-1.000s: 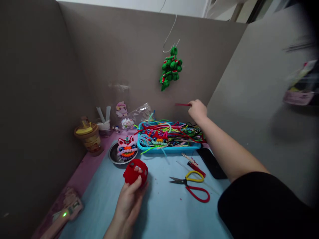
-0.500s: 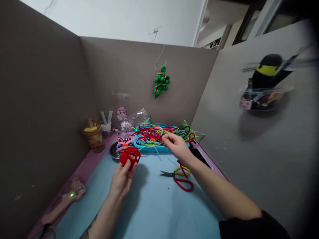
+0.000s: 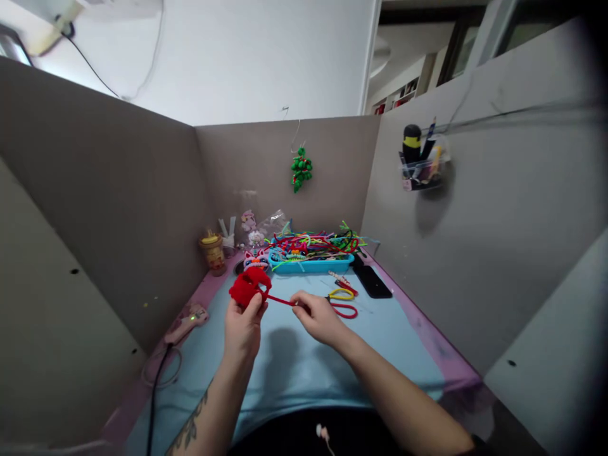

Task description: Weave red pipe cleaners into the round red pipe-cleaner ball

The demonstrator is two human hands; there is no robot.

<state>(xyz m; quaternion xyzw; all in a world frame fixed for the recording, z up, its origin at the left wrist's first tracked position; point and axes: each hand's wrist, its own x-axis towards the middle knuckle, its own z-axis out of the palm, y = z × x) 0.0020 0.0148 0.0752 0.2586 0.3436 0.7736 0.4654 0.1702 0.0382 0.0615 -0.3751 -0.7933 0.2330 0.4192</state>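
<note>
My left hand (image 3: 246,326) is closed on a red fuzzy piece (image 3: 244,286) that looks built from pipe cleaners, with a gap near its right side. From that piece a straight red pipe cleaner (image 3: 280,299) runs to the right. Its other end is pinched in the fingertips of my right hand (image 3: 313,315). Both hands are raised above the light blue cloth. Just behind my right hand lie scissors (image 3: 342,294) with one yellow and one red handle loop, their blades hidden by the hand.
A blue tray (image 3: 311,267) heaped with colourful pipe cleaners stands at the back. To its right lies a black phone (image 3: 373,282). A pink hot-glue gun (image 3: 187,322) rests at left, near a brown cup (image 3: 213,253). A green ornament (image 3: 301,170) hangs from the rear panel.
My right hand has come down and toward me from the tray, and the red pipe cleaner now stretches between both hands. The view has shifted back and up.
</note>
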